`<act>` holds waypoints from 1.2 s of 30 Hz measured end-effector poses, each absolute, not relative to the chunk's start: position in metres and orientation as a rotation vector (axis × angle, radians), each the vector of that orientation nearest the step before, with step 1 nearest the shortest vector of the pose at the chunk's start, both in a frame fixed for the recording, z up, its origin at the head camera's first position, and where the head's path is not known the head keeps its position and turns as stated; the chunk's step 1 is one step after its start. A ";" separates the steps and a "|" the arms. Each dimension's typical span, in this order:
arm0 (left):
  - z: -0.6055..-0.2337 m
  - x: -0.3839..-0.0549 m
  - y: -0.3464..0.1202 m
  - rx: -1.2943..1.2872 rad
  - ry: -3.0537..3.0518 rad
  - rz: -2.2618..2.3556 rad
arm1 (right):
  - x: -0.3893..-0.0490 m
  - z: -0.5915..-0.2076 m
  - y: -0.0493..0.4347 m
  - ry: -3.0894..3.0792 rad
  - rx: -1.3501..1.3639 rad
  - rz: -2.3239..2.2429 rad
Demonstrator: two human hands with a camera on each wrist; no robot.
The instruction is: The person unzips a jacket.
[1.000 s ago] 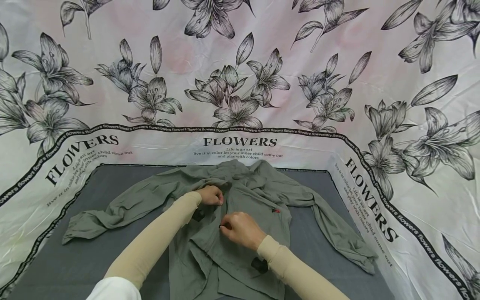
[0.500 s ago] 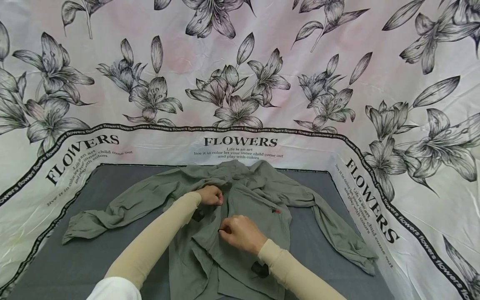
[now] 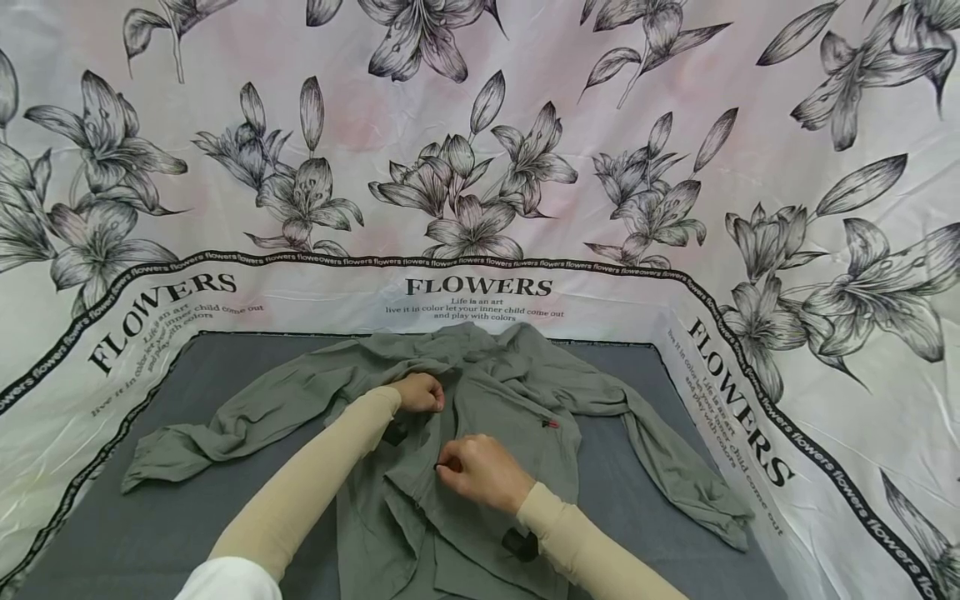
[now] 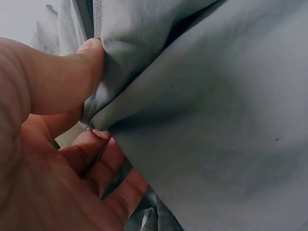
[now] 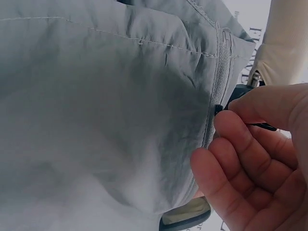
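A grey-green zip-up jacket (image 3: pixel 517 450) lies spread with its front up and both sleeves stretched out to the sides. Near its upper front, my left hand (image 3: pixel 422 392) pinches a fold of the front edge between thumb and finger. In the left wrist view, zipper teeth (image 4: pixel 97 19) run down to that thumb. Lower on the front, my right hand (image 3: pixel 483 471) pinches a small black zipper pull (image 5: pixel 219 109) between thumb and forefinger. Above the pull, the zipper (image 5: pixel 224 62) shows as a closed line of teeth in the right wrist view.
Under the jacket is a dark grey table surface (image 3: pixel 247 508). White cloth printed with black lilies (image 3: pixel 472 225) and lettering rises behind and along both sides. A small red tag (image 3: pixel 550 423) sits on the jacket's chest. Black wrist devices (image 3: pixel 520 543) sit by the sleeves.
My right hand has moved slightly down along the jacket front, still holding the zipper pull. The left hand keeps its grip in about the same place.
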State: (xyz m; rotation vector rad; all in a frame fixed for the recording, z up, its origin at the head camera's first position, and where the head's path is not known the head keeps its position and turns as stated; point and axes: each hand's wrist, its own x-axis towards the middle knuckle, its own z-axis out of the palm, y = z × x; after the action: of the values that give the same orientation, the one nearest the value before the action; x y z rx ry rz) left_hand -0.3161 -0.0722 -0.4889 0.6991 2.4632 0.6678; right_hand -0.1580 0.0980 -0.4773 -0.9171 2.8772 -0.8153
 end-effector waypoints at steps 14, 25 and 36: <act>-0.492 -0.318 -0.073 0.698 2.473 0.681 | -0.154 -0.478 0.097 2.823 -0.908 -0.855; -0.493 -0.327 -0.076 0.733 2.435 0.693 | -0.150 -0.471 0.097 2.793 -0.911 -0.853; -0.495 -0.327 -0.072 0.708 2.447 0.678 | -0.145 -0.464 0.096 2.810 -0.935 -0.820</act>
State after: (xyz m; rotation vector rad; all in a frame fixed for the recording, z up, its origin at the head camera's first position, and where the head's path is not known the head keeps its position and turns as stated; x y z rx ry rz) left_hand -0.3273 -0.0720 -0.4945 0.7081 2.4472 0.6785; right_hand -0.1449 0.0963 -0.4642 -0.9349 2.8097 -0.8201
